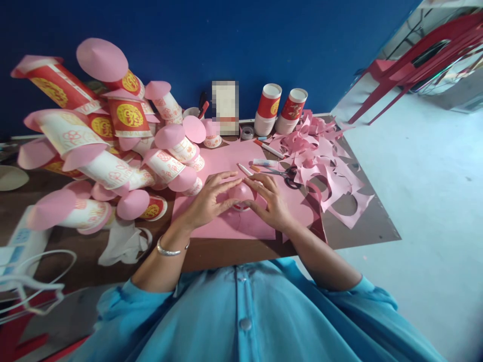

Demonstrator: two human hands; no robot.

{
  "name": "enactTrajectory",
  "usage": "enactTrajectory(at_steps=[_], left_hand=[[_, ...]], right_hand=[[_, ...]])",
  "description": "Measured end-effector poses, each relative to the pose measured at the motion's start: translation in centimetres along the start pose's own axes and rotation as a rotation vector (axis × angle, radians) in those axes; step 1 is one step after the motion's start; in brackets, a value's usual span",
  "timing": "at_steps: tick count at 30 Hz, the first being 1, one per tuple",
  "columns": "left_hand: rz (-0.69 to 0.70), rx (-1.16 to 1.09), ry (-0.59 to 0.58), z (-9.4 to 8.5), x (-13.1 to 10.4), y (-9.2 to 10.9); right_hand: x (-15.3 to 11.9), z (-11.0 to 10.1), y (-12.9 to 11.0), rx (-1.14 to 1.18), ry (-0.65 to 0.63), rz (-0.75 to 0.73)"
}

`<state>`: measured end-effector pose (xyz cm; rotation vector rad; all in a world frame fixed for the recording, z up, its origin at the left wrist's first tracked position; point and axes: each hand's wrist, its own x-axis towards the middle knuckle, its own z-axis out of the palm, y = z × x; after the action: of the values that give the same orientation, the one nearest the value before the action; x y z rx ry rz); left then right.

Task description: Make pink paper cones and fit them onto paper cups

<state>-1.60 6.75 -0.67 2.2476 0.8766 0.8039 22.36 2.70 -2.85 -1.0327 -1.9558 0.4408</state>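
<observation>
In front of me, a pink paper cone [242, 193] sits on top of a paper cup [241, 206], of which only a red and white strip shows. My left hand [214, 197] curves around the cone from the left, its thumb low by the rim. From the right, my right hand [269, 201] cups the same cone, fingers and thumb against it. Pink paper sheets [226, 229] lie under the cup. Just beyond my fingers are a white marker [245, 169], a glue tube [265, 163] and black-handled scissors [291, 177].
Several paper cups with pink cones [123, 118] are piled at the left. Two cup stacks [268, 108] stand at the back, near a tape roll [247, 132]. Cut pink scraps [320, 151] cover the right side. A blue wall [169, 35] rises behind; a red chair [392, 70] stands right.
</observation>
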Motion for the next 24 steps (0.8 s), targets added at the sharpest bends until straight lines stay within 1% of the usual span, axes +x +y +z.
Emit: enactTrajectory(at_steps=[6, 12, 16, 20, 24], left_hand=[[-0.001, -0.040, 0.022, 0.20, 0.00, -0.34], [-0.027, -0.073, 0.024, 0.24, -0.04, -0.39], [-0.054, -0.112, 0.013, 0.16, -0.05, -0.26], [-0.060, -0.105, -0.012, 0.00, 0.02, -0.13], [-0.050, -0.107, -0.004, -0.07, 0.06, -0.15]], right_hand=[[-0.05, 0.13, 0.22, 0.004, 0.024, -0.013], [-0.16, 0.42, 0.40, 0.075, 0.027, 0.041], [-0.23, 0.50, 0.56, 0.206, 0.046, 0.148], [-0.32, 0.52, 0.72, 0.330, 0.002, 0.285], [-0.43, 0.57, 0.78, 0.438, -0.025, 0.389]])
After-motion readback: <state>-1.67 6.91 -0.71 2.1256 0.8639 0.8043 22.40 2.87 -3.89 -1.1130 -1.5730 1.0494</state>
